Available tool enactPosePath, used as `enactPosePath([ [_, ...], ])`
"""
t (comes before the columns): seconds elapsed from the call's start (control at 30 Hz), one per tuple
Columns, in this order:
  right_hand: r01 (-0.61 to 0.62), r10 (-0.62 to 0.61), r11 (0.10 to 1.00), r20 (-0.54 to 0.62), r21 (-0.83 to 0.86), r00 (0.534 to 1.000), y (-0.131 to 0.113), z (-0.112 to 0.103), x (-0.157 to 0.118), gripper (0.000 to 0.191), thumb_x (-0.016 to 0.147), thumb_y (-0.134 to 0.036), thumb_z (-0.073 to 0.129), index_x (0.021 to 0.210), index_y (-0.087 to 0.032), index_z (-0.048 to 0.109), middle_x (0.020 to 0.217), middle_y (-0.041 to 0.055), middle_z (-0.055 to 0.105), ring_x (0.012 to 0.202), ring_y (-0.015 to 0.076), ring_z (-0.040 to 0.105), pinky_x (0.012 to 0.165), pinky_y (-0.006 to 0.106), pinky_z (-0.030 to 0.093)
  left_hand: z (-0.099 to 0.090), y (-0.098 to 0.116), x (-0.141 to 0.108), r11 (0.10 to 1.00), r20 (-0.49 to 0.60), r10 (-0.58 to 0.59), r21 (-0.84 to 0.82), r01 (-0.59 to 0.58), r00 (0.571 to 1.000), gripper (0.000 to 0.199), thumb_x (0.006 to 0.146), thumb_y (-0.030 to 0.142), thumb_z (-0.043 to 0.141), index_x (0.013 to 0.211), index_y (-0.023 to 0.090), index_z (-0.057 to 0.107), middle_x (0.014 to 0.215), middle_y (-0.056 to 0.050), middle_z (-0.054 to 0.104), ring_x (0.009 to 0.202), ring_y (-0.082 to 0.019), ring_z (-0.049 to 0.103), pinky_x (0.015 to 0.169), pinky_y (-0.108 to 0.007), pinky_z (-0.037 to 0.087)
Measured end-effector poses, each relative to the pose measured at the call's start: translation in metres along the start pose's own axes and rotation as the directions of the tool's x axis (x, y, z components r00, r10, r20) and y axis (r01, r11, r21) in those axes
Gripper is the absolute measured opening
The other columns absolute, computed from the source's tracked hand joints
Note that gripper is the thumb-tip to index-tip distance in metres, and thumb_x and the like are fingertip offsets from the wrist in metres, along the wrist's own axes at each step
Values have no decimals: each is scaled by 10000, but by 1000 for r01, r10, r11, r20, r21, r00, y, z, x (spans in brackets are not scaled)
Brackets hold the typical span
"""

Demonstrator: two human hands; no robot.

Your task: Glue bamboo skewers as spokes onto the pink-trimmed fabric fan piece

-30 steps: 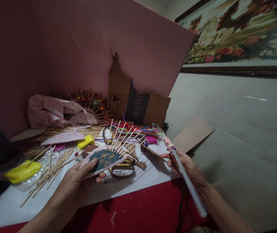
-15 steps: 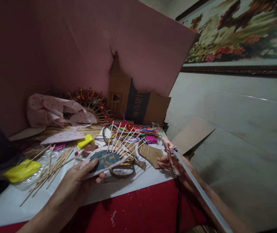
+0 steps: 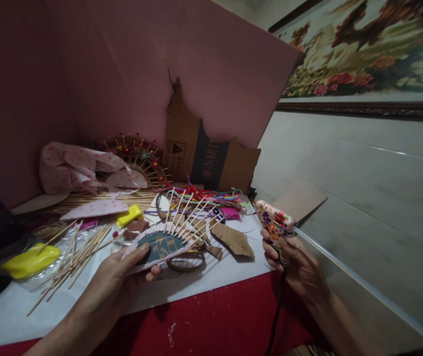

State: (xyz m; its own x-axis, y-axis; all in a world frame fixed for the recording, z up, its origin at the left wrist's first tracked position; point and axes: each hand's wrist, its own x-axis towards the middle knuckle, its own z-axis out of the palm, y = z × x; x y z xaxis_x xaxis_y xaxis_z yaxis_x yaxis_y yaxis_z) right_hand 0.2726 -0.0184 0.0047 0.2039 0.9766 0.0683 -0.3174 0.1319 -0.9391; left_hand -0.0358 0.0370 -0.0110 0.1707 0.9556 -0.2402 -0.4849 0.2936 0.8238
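Observation:
My left hand (image 3: 126, 269) grips a rounded cardboard piece (image 3: 159, 246), its thumb on the dark printed face. Pale pink fabric shows round the piece's edge, and several thin wooden sticks fan out from its upper right side. In my right hand (image 3: 295, 259) is a flower-patterned hot glue gun (image 3: 273, 222), fingers wrapped round its handle. A long, clear glue stick (image 3: 367, 284) runs out of its back end, and a black cord (image 3: 277, 311) hangs from the handle. The gun stays apart from the cardboard piece.
Scissors (image 3: 187, 262) lie just behind the cardboard piece, beside a torn cardboard scrap (image 3: 233, 240). Loose sticks (image 3: 78, 259) and yellow clay packs (image 3: 31, 261) spread to the left. Behind are colourful pipe cleaners (image 3: 211, 198), dotted fabric (image 3: 70, 165), a decorated fan-shaped piece (image 3: 155, 165) and upright cardboard (image 3: 211, 158).
My right hand has turned the glue gun, so its side now faces me and the glue stick has swung to the right. The left hand and the cardboard piece have barely moved.

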Motion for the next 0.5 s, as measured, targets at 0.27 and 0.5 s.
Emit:
enactPosePath([
  [0.27,168,-173,982,-61,-82,983,-7,16,4,109,703,-239,680,737,-169,604,739,11,485,500,65,376,384,160,337,1,0,1,999,-36,-32,-28,31,999,94,682,80,640,773,72,663,576,-93,664,440,-135,585,382,-180,477],
  [0.5,33,-32,997,-10,67,999,6,15,10,70,821,-289,573,806,-223,556,727,-17,543,679,128,536,667,334,541,-2,0,2,1000,-13,-27,11,27,1000,70,692,98,637,755,79,661,569,-83,659,441,-130,576,384,-185,477],
])
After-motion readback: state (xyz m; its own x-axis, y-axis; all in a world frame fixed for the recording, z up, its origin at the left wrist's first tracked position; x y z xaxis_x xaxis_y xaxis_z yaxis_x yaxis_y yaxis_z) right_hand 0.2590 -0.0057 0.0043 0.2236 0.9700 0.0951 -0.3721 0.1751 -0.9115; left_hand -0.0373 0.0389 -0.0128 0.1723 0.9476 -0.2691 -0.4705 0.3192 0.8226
